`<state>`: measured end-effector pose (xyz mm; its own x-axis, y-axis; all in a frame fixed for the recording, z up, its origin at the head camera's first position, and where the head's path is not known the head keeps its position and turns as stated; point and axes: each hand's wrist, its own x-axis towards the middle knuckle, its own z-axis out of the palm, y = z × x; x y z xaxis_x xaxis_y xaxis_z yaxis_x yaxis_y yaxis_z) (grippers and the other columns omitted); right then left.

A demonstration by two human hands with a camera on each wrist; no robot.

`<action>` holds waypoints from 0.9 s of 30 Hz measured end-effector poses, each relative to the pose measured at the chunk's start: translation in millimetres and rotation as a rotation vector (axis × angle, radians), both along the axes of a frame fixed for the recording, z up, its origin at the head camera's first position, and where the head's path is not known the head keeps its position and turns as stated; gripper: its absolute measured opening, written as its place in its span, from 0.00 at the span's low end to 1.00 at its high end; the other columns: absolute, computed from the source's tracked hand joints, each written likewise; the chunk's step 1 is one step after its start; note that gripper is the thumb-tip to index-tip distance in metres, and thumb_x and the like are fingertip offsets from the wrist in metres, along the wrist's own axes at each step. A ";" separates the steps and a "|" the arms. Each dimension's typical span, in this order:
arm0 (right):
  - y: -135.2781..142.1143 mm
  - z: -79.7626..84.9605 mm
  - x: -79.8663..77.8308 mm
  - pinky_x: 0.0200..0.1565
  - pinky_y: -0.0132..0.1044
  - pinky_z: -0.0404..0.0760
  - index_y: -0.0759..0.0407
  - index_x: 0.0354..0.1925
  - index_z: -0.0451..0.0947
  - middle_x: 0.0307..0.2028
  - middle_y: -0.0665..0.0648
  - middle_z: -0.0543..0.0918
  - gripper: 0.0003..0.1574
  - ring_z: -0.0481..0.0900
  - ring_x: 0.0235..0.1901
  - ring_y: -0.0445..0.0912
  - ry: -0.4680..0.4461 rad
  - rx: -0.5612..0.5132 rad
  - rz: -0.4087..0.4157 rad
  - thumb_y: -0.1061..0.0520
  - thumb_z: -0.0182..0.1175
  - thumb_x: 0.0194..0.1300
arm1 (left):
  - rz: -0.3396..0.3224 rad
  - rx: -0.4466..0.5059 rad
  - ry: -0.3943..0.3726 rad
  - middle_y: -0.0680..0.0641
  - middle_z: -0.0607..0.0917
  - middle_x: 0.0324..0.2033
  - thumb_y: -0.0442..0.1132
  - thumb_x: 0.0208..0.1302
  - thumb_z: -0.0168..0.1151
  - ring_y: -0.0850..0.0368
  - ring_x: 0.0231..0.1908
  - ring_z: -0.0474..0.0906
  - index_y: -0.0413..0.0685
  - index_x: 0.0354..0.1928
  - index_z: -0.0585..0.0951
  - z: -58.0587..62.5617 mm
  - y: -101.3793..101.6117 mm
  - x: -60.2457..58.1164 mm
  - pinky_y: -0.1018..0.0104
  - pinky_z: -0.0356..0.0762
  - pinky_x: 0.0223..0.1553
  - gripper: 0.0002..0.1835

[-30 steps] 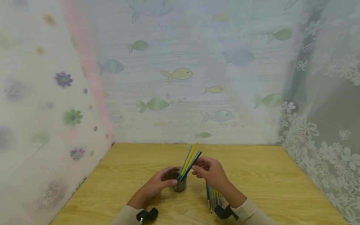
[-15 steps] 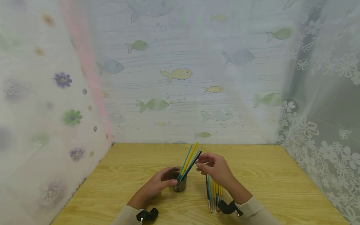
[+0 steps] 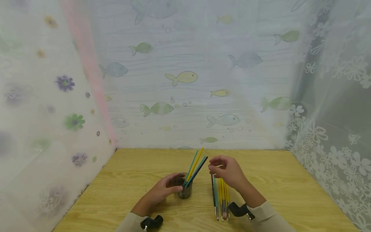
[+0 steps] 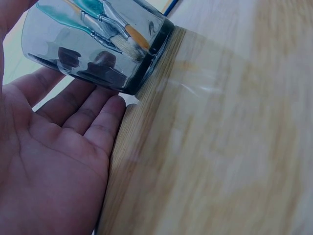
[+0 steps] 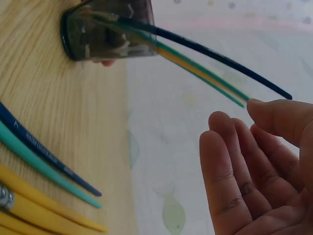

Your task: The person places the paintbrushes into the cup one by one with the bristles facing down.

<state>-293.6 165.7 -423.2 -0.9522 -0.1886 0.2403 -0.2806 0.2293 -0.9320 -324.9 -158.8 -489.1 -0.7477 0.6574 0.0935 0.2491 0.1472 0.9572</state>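
A dark glass cup (image 3: pixel 185 192) stands on the wooden table (image 3: pixel 121 190) and holds several slim paintbrushes (image 3: pixel 195 166), teal, yellow and dark blue, leaning to the right. My left hand (image 3: pixel 171 187) grips the cup from the left, thumb round its front. In the left wrist view my fingers (image 4: pixel 83 115) lie against the cup (image 4: pixel 98 44). My right hand (image 3: pixel 215 164) hovers just right of the brush handles, fingers relaxed and holding nothing. In the right wrist view the hand (image 5: pixel 244 161) is close to the dark blue handle's tip (image 5: pixel 286 96), apart from it.
Several more brushes (image 3: pixel 221 199) lie side by side on the table under my right forearm, also seen as loose brushes (image 5: pixel 39 161) in the right wrist view. Sheer curtains with fish (image 3: pixel 182 77) and flower prints close in the back and both sides.
My right hand has drawn back to the right and slightly up, away from the brush handles in the cup. More of the lying brushes now show. The left hand and cup stay put.
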 end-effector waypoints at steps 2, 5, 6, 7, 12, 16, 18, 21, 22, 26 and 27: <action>3.0 -1.5 -1.5 0.40 0.42 0.90 0.61 0.54 0.82 0.46 0.61 0.88 0.18 0.90 0.42 0.56 -0.002 0.017 -0.017 0.54 0.69 0.70 | 0.001 -0.002 0.000 0.42 0.72 0.73 0.39 0.79 0.57 0.50 0.69 0.73 0.53 0.78 0.66 -0.3 -0.2 0.2 0.66 0.76 0.62 0.29; 7.0 -4.4 -4.2 0.38 0.41 0.89 0.61 0.52 0.83 0.45 0.60 0.88 0.17 0.90 0.40 0.56 -0.003 0.039 -0.049 0.55 0.70 0.69 | 0.009 -0.010 0.006 0.43 0.70 0.74 0.40 0.79 0.57 0.50 0.70 0.72 0.53 0.78 0.66 -0.3 -0.2 0.7 0.67 0.76 0.62 0.29; 8.2 -5.3 -5.1 0.38 0.41 0.89 0.61 0.52 0.83 0.45 0.60 0.88 0.16 0.89 0.40 0.56 -0.004 0.043 -0.058 0.55 0.70 0.69 | 0.011 -0.012 0.008 0.43 0.70 0.74 0.40 0.79 0.57 0.50 0.70 0.72 0.53 0.78 0.66 -0.1 -0.2 0.9 0.67 0.76 0.62 0.29; 9.4 -6.3 -6.0 0.38 0.40 0.89 0.60 0.51 0.83 0.45 0.59 0.88 0.16 0.89 0.40 0.56 -0.007 0.046 -0.067 0.55 0.70 0.69 | 0.013 -0.015 0.008 0.43 0.69 0.75 0.41 0.79 0.58 0.49 0.70 0.72 0.53 0.78 0.66 0.1 -0.2 1.0 0.67 0.76 0.62 0.30; 15.2 -12.3 -10.5 0.39 0.43 0.89 0.60 0.50 0.84 0.44 0.58 0.88 0.14 0.89 0.39 0.54 -0.029 0.068 -0.106 0.55 0.70 0.69 | 0.013 -0.021 0.009 0.43 0.69 0.75 0.41 0.79 0.57 0.48 0.71 0.71 0.53 0.78 0.65 0.8 0.0 1.4 0.66 0.76 0.63 0.30; 19.5 -18.5 -15.7 0.39 0.46 0.89 0.59 0.48 0.84 0.41 0.57 0.88 0.12 0.88 0.37 0.52 -0.055 0.088 -0.143 0.55 0.70 0.69 | 0.028 -0.036 0.000 0.45 0.69 0.75 0.42 0.79 0.57 0.50 0.71 0.71 0.55 0.79 0.65 1.1 -0.3 1.7 0.64 0.76 0.64 0.29; 21.9 -21.9 -18.3 0.39 0.45 0.89 0.59 0.47 0.84 0.40 0.56 0.88 0.11 0.88 0.37 0.51 -0.068 0.100 -0.160 0.55 0.69 0.69 | 0.034 -0.040 -0.005 0.46 0.68 0.75 0.43 0.80 0.56 0.50 0.71 0.71 0.55 0.79 0.65 1.2 -0.3 1.7 0.63 0.76 0.64 0.29; 25.6 -26.3 -21.0 0.38 0.43 0.89 0.58 0.46 0.84 0.40 0.57 0.87 0.11 0.87 0.36 0.50 -0.083 0.112 -0.183 0.55 0.70 0.69 | 0.038 -0.037 -0.007 0.46 0.69 0.75 0.43 0.79 0.57 0.50 0.71 0.71 0.56 0.78 0.66 1.2 0.1 1.5 0.63 0.76 0.64 0.29; 27.0 -27.6 -21.6 0.38 0.43 0.89 0.59 0.46 0.84 0.39 0.57 0.87 0.11 0.87 0.36 0.49 -0.086 0.122 -0.186 0.55 0.69 0.69 | 0.038 -0.036 -0.006 0.46 0.69 0.75 0.43 0.79 0.57 0.50 0.71 0.72 0.56 0.78 0.66 1.2 0.1 1.6 0.63 0.76 0.64 0.29; 32.4 -32.4 -22.4 0.36 0.43 0.89 0.60 0.42 0.84 0.37 0.59 0.86 0.10 0.85 0.33 0.50 -0.100 0.176 -0.216 0.55 0.69 0.70 | 0.039 -0.034 -0.004 0.45 0.69 0.75 0.42 0.79 0.57 0.49 0.70 0.72 0.57 0.78 0.67 1.2 0.6 2.4 0.65 0.76 0.63 0.29; 33.9 -34.1 -22.8 0.35 0.42 0.89 0.60 0.41 0.83 0.36 0.59 0.85 0.10 0.84 0.32 0.49 -0.106 0.197 -0.226 0.54 0.69 0.70 | 0.039 -0.034 -0.003 0.45 0.69 0.75 0.42 0.79 0.57 0.49 0.70 0.72 0.57 0.78 0.67 1.4 0.5 2.7 0.66 0.76 0.62 0.28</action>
<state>-316.4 199.6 -457.3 -0.9931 -0.0020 0.1174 -0.1056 0.4537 -0.8849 -322.2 -158.3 -487.7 -0.7728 0.6308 0.0693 0.2399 0.1893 0.9522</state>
